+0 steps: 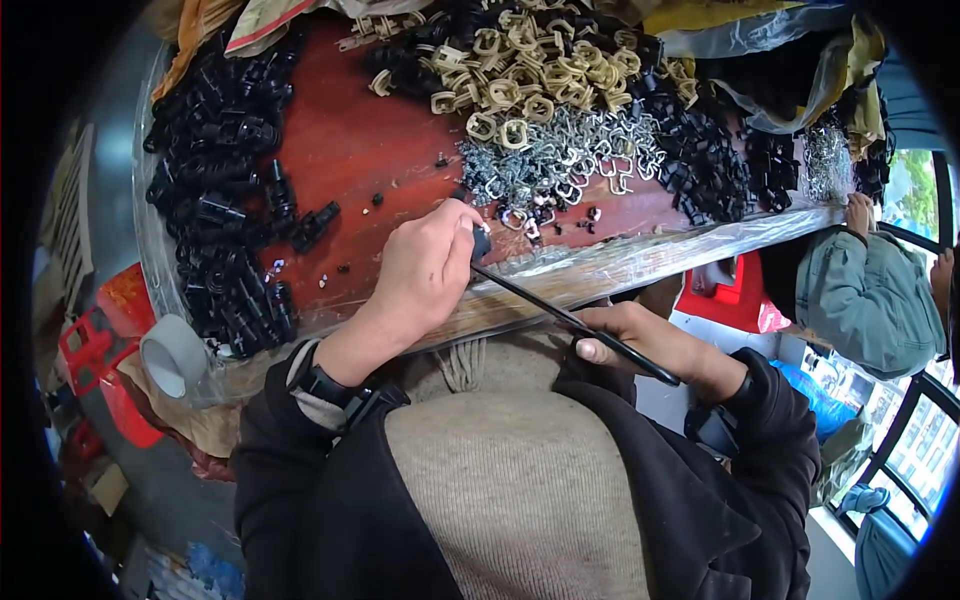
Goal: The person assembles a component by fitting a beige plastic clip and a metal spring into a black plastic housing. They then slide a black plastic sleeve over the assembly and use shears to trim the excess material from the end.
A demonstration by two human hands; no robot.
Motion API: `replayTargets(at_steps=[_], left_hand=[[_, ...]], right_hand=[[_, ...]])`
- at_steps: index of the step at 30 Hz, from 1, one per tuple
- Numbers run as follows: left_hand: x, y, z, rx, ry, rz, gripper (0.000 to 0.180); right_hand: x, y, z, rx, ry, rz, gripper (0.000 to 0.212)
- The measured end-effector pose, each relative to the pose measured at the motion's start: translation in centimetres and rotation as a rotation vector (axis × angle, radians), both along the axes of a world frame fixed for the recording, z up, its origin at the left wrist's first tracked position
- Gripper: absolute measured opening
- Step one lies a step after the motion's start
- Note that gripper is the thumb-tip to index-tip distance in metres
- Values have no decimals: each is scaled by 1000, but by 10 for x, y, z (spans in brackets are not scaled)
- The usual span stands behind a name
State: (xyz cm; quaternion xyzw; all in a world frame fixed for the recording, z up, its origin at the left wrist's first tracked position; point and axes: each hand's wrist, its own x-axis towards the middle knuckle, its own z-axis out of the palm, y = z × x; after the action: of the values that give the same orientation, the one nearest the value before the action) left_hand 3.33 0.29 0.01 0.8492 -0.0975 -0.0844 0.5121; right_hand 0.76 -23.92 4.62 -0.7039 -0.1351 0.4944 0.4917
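My left hand (430,262) is closed over a small black plastic part (481,243) at the table's near edge; most of that part is hidden by the fingers. In my right hand (655,342) lies a slim black rod-shaped tool (535,301), thicker toward the hand, slanting up to the left. Its thin far end meets the black part, but I cannot tell whether it goes inside. Just beyond my left hand is a pile of bent metal clips (560,155), with a heap of beige plastic rings (540,60) behind it.
Black tubular fittings (225,210) are heaped on the left of the red tabletop (350,130). Small black pieces (705,165) lie to the right. A tape roll (175,355) sits at the near left corner. At right is another person's sleeve (865,295). Plastic film (600,265) wraps the edge.
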Motion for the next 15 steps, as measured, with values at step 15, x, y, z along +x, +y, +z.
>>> replayTargets(at_steps=[15], left_hand=[[3, -3, 1, 86, -98, 114, 9]], right_hand=[[4, 9, 6, -54, -206, -11, 47]])
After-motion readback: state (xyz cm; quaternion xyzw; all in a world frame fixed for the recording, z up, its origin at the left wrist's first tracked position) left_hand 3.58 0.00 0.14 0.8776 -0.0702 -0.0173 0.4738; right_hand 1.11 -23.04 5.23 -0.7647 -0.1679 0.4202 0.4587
